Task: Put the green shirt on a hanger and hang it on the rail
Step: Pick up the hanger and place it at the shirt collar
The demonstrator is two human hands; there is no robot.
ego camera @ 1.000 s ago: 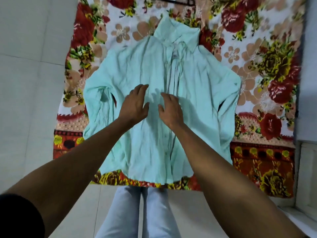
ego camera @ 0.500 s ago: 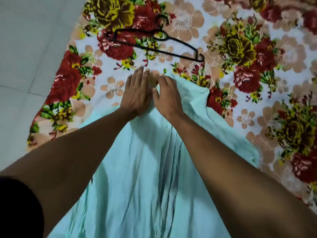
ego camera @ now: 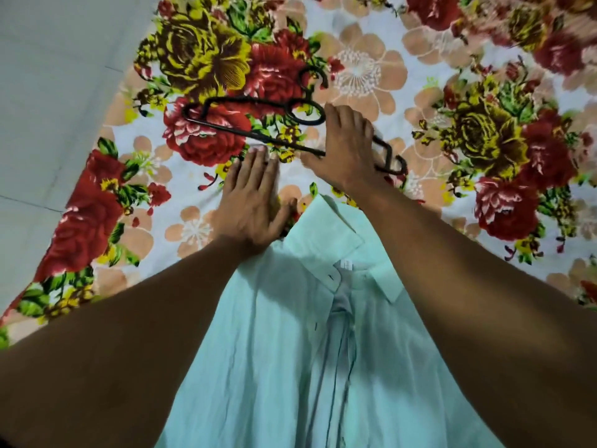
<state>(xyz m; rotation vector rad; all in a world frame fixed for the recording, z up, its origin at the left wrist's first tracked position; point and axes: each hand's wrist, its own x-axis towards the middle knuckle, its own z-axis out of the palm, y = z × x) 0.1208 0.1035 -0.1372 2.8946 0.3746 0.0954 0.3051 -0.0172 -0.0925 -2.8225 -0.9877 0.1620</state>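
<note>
Green shirt (ego camera: pixel 323 367) lies flat on the flowered sheet (ego camera: pixel 371 69), collar away from us. We see the right hand (ego camera: pixel 345 150) over the black hanger (ego camera: pixel 245 130) just beyond the collar, fingers curling onto the lower bar — probably the start of a pick-up (grip not clearly closed; we cannot tell). Left hand (ego camera: pixel 252 202) rests spread and empty beside the collar, likely bracing. No rail in view.
</note>
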